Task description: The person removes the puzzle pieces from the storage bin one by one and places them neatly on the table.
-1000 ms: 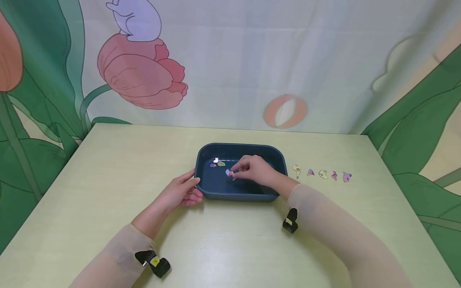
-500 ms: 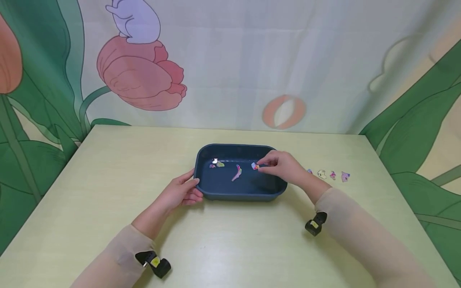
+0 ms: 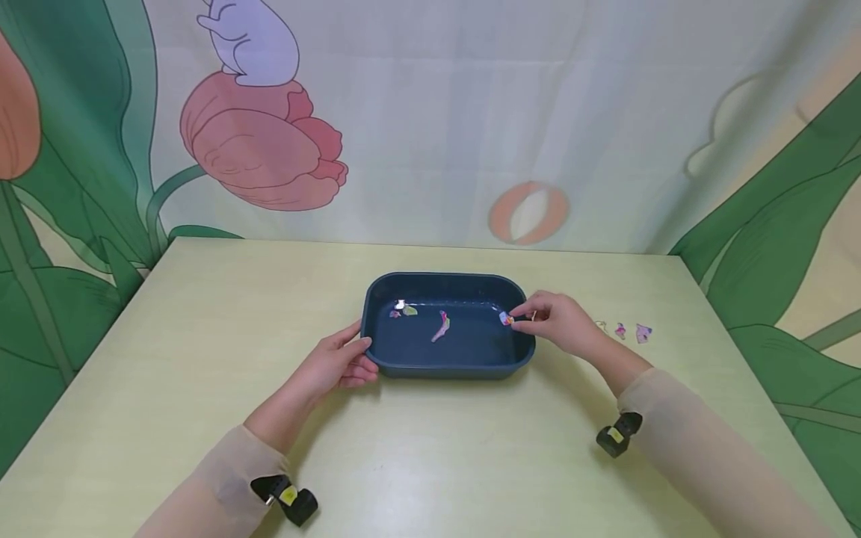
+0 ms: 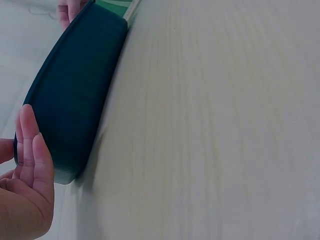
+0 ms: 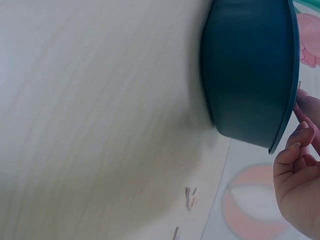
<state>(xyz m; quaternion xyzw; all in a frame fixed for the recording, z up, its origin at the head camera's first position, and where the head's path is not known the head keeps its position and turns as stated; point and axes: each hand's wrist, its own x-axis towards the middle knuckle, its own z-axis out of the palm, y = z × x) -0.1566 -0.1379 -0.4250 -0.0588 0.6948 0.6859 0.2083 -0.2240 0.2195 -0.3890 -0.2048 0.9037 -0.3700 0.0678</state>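
My left hand [image 3: 341, 359] grips the left end of a dark blue rectangular tray [image 3: 444, 371], thumb over its rim and fingers against the outer wall [image 4: 70, 100]. My right hand [image 3: 563, 323] reaches over the tray's right rim. Between thumb and forefinger it pinches a small colourful cut-out sticker [image 3: 506, 319], blue-white and reddish, at the right end inside the tray. A long pink-and-green sticker [image 3: 441, 327] lies mid-tray. Farther left is a small cluster of stickers [image 3: 407, 309]. In the right wrist view the pinching fingertips are partly hidden behind the tray.
To the tray's right, a row of small cut-out stickers lies on the pale wooden table [image 3: 430, 463], among them a purple one [image 3: 643, 333] and a pink one [image 3: 620, 331]. My right forearm covers part of that row. A printed curtain [image 3: 430, 134] hangs behind the table.
My right hand has moved right from mid-tray to the tray's right end, still pinching the small sticker. The long sticker in the middle is uncovered. My left hand keeps its hold on the tray.
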